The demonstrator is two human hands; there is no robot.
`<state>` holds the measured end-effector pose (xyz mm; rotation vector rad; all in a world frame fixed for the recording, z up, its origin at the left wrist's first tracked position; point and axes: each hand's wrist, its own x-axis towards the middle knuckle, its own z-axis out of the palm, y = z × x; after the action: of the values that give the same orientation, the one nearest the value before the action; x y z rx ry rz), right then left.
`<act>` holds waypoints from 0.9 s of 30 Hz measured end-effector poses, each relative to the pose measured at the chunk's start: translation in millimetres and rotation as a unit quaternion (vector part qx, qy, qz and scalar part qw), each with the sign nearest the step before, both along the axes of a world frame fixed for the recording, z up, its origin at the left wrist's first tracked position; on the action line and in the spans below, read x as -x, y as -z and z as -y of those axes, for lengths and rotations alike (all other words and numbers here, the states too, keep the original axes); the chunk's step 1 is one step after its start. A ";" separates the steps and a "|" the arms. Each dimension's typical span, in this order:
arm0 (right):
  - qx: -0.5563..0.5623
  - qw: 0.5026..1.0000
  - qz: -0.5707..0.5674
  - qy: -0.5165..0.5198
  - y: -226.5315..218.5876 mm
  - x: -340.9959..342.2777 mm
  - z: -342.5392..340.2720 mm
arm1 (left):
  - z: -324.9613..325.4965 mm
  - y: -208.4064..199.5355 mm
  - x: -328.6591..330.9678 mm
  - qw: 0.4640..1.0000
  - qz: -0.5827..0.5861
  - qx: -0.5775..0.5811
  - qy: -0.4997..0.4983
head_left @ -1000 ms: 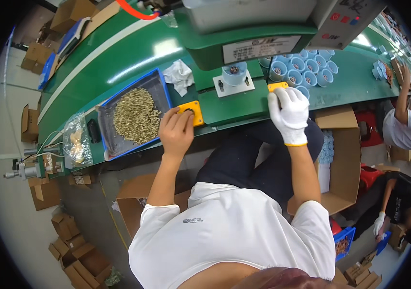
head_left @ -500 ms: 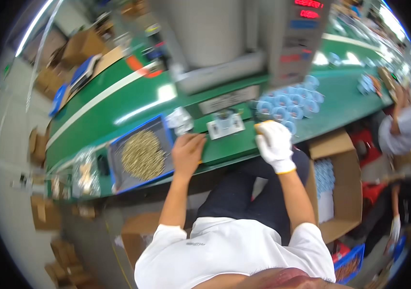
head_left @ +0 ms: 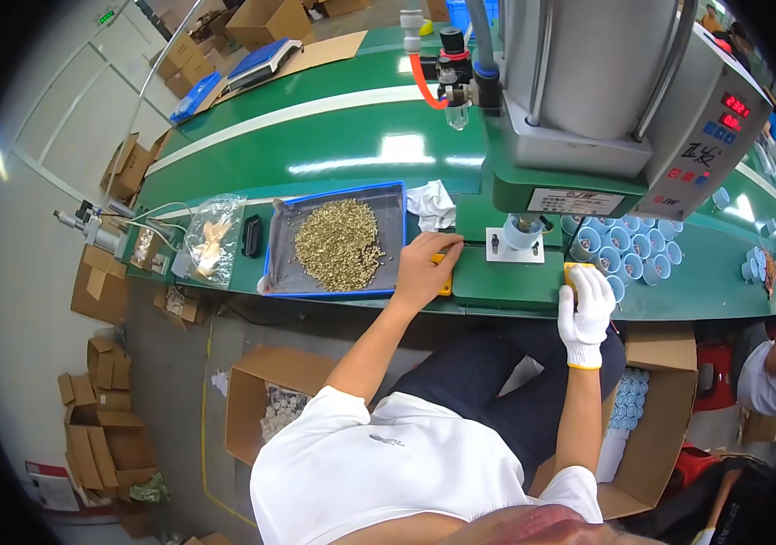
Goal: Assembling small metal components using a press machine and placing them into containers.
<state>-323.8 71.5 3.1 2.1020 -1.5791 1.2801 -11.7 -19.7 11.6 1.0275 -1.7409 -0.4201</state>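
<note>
My bare left hand (head_left: 422, 271) rests by a yellow switch box (head_left: 443, 273) at the table's front edge, thumb and forefinger apart. My right hand (head_left: 589, 307), in a white knit glove, lies over a second yellow box (head_left: 577, 272), fingers stretched and holding nothing I can see. Between them a light blue cup (head_left: 522, 234) sits on a white fixture plate (head_left: 502, 256), under the head of a bench press (head_left: 579, 150). Part of the cup is hidden by the press. Several similar blue cups (head_left: 620, 239) stand grouped beside my right hand.
A blue-rimmed tray (head_left: 281, 263) holds many small brass-coloured parts (head_left: 338, 243). A white cloth (head_left: 433, 205) and a plastic bag (head_left: 213, 238) lie near it. Open cartons (head_left: 670, 454) stand on the floor either side of my legs. A co-worker (head_left: 774, 377) sits at the right.
The view has swung, so table and press appear farther right. Both hands stay beside the fixture at the front edge; the cup remains on the plate.
</note>
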 end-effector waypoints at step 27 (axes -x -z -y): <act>0.098 0.994 0.041 0.010 -11.4 17.4 -3.4 | 56.2 -123.7 75.5 0.947 0.266 -0.141 0.113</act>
<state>-341.3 74.9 14.5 1.9335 -1.4354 1.4672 -87.2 -75.9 135.3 1.2265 -2.3475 -0.5863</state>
